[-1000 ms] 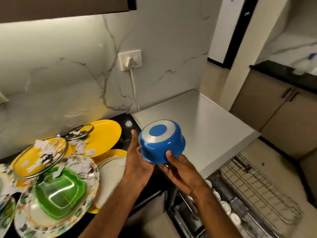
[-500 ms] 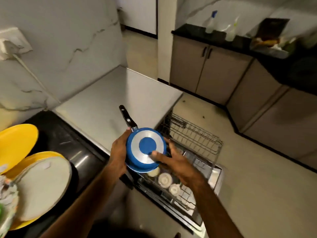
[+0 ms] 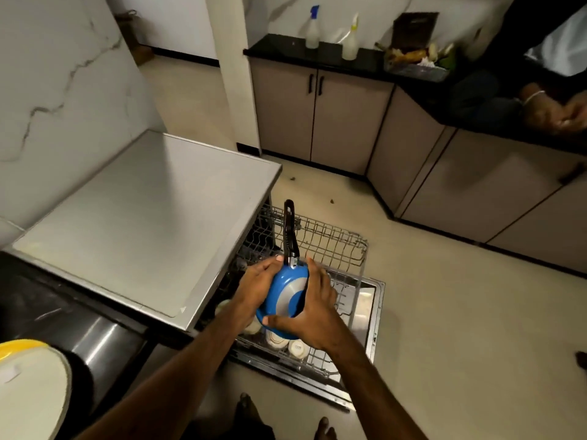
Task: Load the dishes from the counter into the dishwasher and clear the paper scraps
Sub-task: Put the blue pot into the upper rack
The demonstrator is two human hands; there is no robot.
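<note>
Both hands on the blue saucepan point(image 3: 287, 296), held in the air.
- left hand point(image 3: 259, 287): palm against the pan's left side, fingers curved up round the wall, fingertips by the handle root.
- right hand point(image 3: 313, 308): wrapped over the right side, thumb hooked at the lower rim, fingers spread across the base and far wall.
- The pan is tipped on its side, with the silver-and-blue base facing the camera. Its black handle point(image 3: 290, 233) points up and away.

Pan position: over the pulled-out rack point(image 3: 330, 242) of the dishwasher, near its left end and above the open dishwasher door point(image 3: 373, 312). I can't tell whether the rim touches the rack, because the hands cover it.

Around it:
- Upturned pale cups point(image 3: 287, 342) sit in the rack's near row, directly under the pan.
- The wire tines behind the pan are bare, and the handle crosses in front of them.
- The corner of the grey worktop point(image 3: 143, 223) sits just left of the left hand.
- Bottom left: a yellow plate point(image 3: 22, 346) with a pale plate point(image 3: 35, 398) on top of it, and a small white scrap point(image 3: 12, 374) on that.
- Two spray bottles point(image 3: 312, 28) stand on the far black worktop point(image 3: 279, 54), well apart from the hands.
- Another person's hand point(image 3: 556, 112) is at the right edge.
</note>
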